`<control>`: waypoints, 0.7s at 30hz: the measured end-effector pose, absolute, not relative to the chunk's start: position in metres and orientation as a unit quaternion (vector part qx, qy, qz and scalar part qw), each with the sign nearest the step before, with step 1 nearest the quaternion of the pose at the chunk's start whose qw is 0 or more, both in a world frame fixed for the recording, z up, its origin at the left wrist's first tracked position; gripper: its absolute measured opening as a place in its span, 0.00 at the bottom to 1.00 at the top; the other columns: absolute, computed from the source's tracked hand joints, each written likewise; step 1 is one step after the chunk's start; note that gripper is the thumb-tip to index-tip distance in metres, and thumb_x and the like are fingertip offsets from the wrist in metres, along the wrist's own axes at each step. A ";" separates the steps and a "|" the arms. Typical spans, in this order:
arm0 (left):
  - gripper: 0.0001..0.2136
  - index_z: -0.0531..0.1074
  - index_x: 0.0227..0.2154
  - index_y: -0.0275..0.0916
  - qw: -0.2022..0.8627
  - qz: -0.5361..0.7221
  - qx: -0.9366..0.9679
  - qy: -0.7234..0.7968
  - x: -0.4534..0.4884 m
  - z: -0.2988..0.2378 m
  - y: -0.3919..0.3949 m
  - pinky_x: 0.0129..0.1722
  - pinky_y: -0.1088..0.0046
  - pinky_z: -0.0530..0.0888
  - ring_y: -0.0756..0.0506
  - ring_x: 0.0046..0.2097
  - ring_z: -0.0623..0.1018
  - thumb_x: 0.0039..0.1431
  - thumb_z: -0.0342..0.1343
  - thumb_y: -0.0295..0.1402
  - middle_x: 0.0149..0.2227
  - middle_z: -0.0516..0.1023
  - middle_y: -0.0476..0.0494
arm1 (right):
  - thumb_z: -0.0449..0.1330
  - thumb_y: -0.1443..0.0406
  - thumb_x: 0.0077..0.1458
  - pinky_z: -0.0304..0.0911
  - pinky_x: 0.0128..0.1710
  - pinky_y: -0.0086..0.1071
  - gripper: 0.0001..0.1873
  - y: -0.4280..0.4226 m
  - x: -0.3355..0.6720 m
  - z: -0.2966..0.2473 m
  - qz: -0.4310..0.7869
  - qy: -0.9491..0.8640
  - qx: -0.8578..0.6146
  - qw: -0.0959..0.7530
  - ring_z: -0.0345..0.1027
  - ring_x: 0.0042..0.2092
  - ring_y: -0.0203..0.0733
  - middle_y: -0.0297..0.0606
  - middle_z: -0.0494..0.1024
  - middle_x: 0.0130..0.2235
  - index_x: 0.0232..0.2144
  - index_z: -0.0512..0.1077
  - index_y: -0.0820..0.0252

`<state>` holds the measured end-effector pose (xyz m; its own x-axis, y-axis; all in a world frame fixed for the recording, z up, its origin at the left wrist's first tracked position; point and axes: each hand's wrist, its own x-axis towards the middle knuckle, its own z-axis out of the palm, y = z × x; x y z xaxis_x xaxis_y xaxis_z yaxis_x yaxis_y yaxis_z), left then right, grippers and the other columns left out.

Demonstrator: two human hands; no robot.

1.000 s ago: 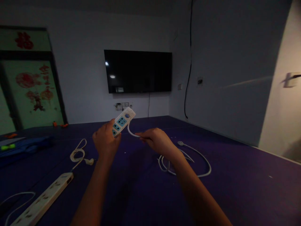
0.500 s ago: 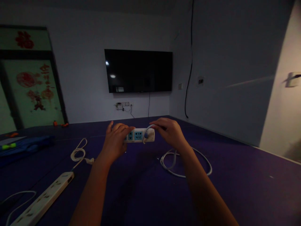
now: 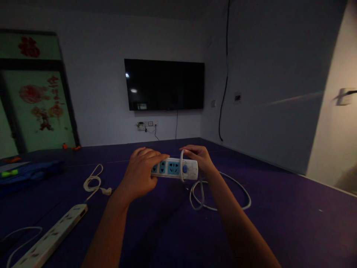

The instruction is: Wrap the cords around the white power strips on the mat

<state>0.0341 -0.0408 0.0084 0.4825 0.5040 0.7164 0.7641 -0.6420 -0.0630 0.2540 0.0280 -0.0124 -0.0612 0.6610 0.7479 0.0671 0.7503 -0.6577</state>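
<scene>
The left hand [image 3: 140, 172], right hand [image 3: 201, 158] and both forearms [image 3: 111, 221] are bare.

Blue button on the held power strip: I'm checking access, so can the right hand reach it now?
Probably yes: the right hand is close and the blue button mostly uncovered, though the white cord that hand holds loops beside it.

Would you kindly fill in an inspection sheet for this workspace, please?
Surface: purple surface with a few pale specks.
Handled things: blue-socketed white power strip, held above the surface.
Clutter: longer white strip, blue cloth, small orange items.
Left grip: holds the power strip's left end.
Right grip: pinches a white cord near its right end.
Cables: white cord crosses the power strip's face; looped white cable on the surface; coiled pale cord at left; black cable along the wall.
Surroundings: dark wall-mounted screen, green door with red decorations.
</scene>
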 end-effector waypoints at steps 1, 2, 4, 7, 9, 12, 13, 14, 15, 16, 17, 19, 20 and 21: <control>0.27 0.72 0.44 0.49 0.184 -0.347 -0.837 -0.381 0.034 0.010 -0.042 0.55 0.55 0.58 0.41 0.49 0.72 0.37 0.54 0.21 0.44 0.77 0.50 | 0.64 0.56 0.41 0.58 0.25 0.29 0.15 0.030 0.251 -0.014 0.277 -0.670 -0.263 0.636 0.65 0.26 0.36 0.38 0.76 0.26 0.27 0.78 0.62; 0.27 0.73 0.43 0.49 0.173 -0.352 -0.835 -0.385 0.033 0.011 -0.043 0.55 0.55 0.58 0.41 0.48 0.72 0.37 0.54 0.21 0.44 0.77 0.50 | 0.65 0.55 0.39 0.56 0.23 0.28 0.16 0.031 0.248 -0.016 0.316 -0.653 -0.264 0.636 0.63 0.24 0.35 0.37 0.75 0.24 0.27 0.78 0.62; 0.26 0.74 0.42 0.50 0.139 -0.363 -0.834 -0.392 0.033 0.013 -0.042 0.52 0.56 0.61 0.40 0.46 0.73 0.35 0.56 0.23 0.42 0.78 0.50 | 0.66 0.54 0.36 0.54 0.21 0.28 0.18 0.033 0.242 -0.020 0.372 -0.628 -0.264 0.630 0.60 0.21 0.33 0.34 0.72 0.20 0.27 0.78 0.63; 0.26 0.75 0.42 0.48 0.083 -0.386 -0.830 -0.393 0.032 0.012 -0.039 0.47 0.59 0.66 0.41 0.43 0.75 0.34 0.57 0.24 0.41 0.79 0.48 | 0.66 0.53 0.35 0.55 0.21 0.28 0.20 0.034 0.234 -0.025 0.399 -0.613 -0.266 0.628 0.60 0.21 0.33 0.33 0.70 0.19 0.27 0.77 0.64; 0.26 0.75 0.42 0.47 0.053 -0.405 -0.824 -0.393 0.032 0.011 -0.036 0.45 0.60 0.68 0.41 0.42 0.75 0.34 0.58 0.26 0.40 0.79 0.46 | 0.65 0.52 0.37 0.58 0.24 0.29 0.20 0.036 0.230 -0.029 0.393 -0.614 -0.256 0.634 0.63 0.24 0.35 0.35 0.72 0.21 0.28 0.76 0.63; 0.27 0.75 0.43 0.47 0.011 -0.437 -0.807 -0.398 0.031 0.009 -0.031 0.45 0.59 0.69 0.40 0.42 0.75 0.33 0.60 0.27 0.41 0.78 0.45 | 0.62 0.51 0.40 0.62 0.29 0.32 0.20 0.042 0.224 -0.035 0.374 -0.622 -0.239 0.644 0.67 0.30 0.40 0.37 0.75 0.26 0.30 0.75 0.61; 0.27 0.75 0.44 0.47 -0.002 -0.449 -0.799 -0.399 0.030 0.008 -0.029 0.46 0.59 0.69 0.40 0.43 0.75 0.33 0.60 0.28 0.42 0.78 0.45 | 0.62 0.50 0.40 0.62 0.29 0.32 0.20 0.044 0.222 -0.037 0.374 -0.621 -0.239 0.646 0.67 0.31 0.40 0.38 0.75 0.27 0.29 0.74 0.60; 0.28 0.75 0.44 0.47 -0.014 -0.463 -0.790 -0.401 0.030 0.007 -0.028 0.46 0.58 0.69 0.39 0.43 0.75 0.32 0.61 0.28 0.42 0.78 0.44 | 0.61 0.49 0.40 0.61 0.27 0.31 0.20 0.047 0.219 -0.038 0.376 -0.617 -0.243 0.648 0.66 0.30 0.40 0.37 0.75 0.26 0.28 0.73 0.59; 0.28 0.75 0.44 0.47 -0.028 -0.475 -0.781 -0.404 0.029 0.007 -0.027 0.46 0.58 0.69 0.39 0.44 0.75 0.32 0.62 0.28 0.42 0.78 0.44 | 0.61 0.48 0.40 0.60 0.25 0.30 0.20 0.048 0.217 -0.039 0.379 -0.610 -0.248 0.650 0.65 0.28 0.39 0.36 0.73 0.24 0.26 0.71 0.59; 0.28 0.75 0.43 0.46 -0.044 -0.490 -0.771 -0.405 0.028 0.006 -0.025 0.47 0.58 0.69 0.39 0.44 0.75 0.31 0.63 0.27 0.42 0.78 0.43 | 0.62 0.48 0.39 0.57 0.22 0.29 0.20 0.050 0.214 -0.039 0.384 -0.603 -0.251 0.653 0.62 0.24 0.36 0.34 0.71 0.21 0.25 0.69 0.58; 0.28 0.76 0.43 0.45 -0.066 -0.509 -0.756 -0.406 0.028 0.006 -0.024 0.47 0.58 0.69 0.39 0.44 0.76 0.30 0.64 0.27 0.42 0.79 0.43 | 0.63 0.48 0.37 0.54 0.20 0.28 0.20 0.050 0.211 -0.039 0.390 -0.600 -0.250 0.653 0.58 0.21 0.34 0.32 0.68 0.18 0.23 0.68 0.58; 0.28 0.76 0.42 0.42 -0.120 -0.557 -0.716 -0.404 0.028 0.006 -0.023 0.46 0.59 0.70 0.40 0.42 0.77 0.29 0.65 0.27 0.41 0.79 0.42 | 0.63 0.49 0.37 0.47 0.17 0.26 0.21 0.048 0.206 -0.038 0.405 -0.610 -0.241 0.637 0.50 0.17 0.29 0.28 0.62 0.14 0.20 0.65 0.59; 0.28 0.76 0.41 0.41 -0.142 -0.581 -0.692 -0.404 0.028 0.006 -0.022 0.45 0.59 0.71 0.40 0.41 0.77 0.28 0.66 0.27 0.40 0.79 0.42 | 0.63 0.48 0.38 0.45 0.16 0.25 0.22 0.047 0.204 -0.038 0.419 -0.618 -0.236 0.622 0.47 0.16 0.27 0.27 0.62 0.14 0.19 0.64 0.60; 0.28 0.76 0.41 0.41 -0.154 -0.601 -0.670 -0.407 0.028 0.005 -0.020 0.45 0.59 0.71 0.40 0.40 0.77 0.27 0.66 0.26 0.39 0.79 0.42 | 0.62 0.48 0.39 0.43 0.15 0.25 0.22 0.045 0.201 -0.037 0.434 -0.627 -0.232 0.603 0.45 0.15 0.26 0.27 0.62 0.14 0.19 0.64 0.60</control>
<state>0.0280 -0.0204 0.0053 -0.0550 0.7307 0.6805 0.3605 -0.6210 0.6960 0.2015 0.0445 -0.0368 -0.1644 0.8151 0.5555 -0.2332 0.5151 -0.8248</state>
